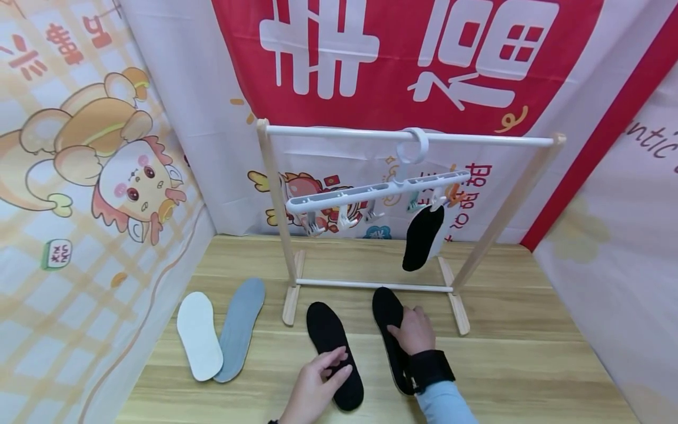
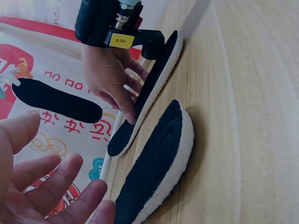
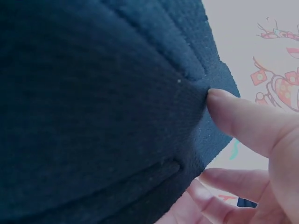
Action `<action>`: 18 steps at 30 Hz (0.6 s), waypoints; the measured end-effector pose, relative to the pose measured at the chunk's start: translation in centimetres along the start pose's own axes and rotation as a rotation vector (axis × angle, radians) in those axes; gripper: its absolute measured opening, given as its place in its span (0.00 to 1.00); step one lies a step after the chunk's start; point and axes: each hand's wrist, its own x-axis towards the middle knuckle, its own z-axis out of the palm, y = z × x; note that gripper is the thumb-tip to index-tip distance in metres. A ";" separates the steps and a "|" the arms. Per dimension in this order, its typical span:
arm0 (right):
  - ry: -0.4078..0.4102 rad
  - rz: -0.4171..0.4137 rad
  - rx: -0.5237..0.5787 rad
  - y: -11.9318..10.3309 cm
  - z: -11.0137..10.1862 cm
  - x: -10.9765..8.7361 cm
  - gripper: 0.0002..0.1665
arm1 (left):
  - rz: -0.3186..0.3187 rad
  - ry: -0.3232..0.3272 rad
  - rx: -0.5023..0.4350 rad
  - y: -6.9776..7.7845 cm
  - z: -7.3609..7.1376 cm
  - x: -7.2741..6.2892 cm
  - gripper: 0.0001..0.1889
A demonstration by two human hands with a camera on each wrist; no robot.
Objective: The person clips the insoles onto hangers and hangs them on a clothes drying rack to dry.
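Observation:
My right hand (image 1: 415,333) pinches a black insole (image 1: 385,306) near its middle. In the right wrist view the thumb (image 3: 238,109) presses the dark face while fingers lie at the edge and beneath. My left hand (image 1: 318,386) is over a second black insole (image 1: 324,324), fingers loosely apart and holding nothing. Seen from the left wrist, that insole (image 2: 159,158) has a pale, fuzzy edge and lies on the wooden surface. Another black insole (image 1: 422,238) with a white one behind it hangs from the clip hanger (image 1: 344,197).
A rack with a white top bar (image 1: 339,133) and wooden legs (image 1: 484,227) stands behind the hands and carries the hanger. Several clips (image 1: 346,218) dangle on its left part. At the left, a white insole (image 1: 198,335) overlaps a grey insole (image 1: 243,324). Printed cloth (image 1: 175,118) surrounds the wooden surface.

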 end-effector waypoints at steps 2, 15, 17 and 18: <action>-0.005 -0.001 0.017 0.1 0.1 0.1 0.35 | -0.002 0.000 0.007 0.0 0.0 -0.1 0.24; -0.126 0.065 0.206 0.5 -0.7 0.5 0.40 | -0.025 0.017 -0.017 0.0 -0.5 -0.4 0.25; -0.116 0.060 0.235 0.6 -0.9 0.4 0.36 | -0.020 0.021 -0.013 0.1 -0.6 -0.4 0.25; -0.109 0.058 0.254 0.6 -1.0 0.4 0.34 | -0.018 0.023 -0.010 0.1 -0.7 -0.4 0.25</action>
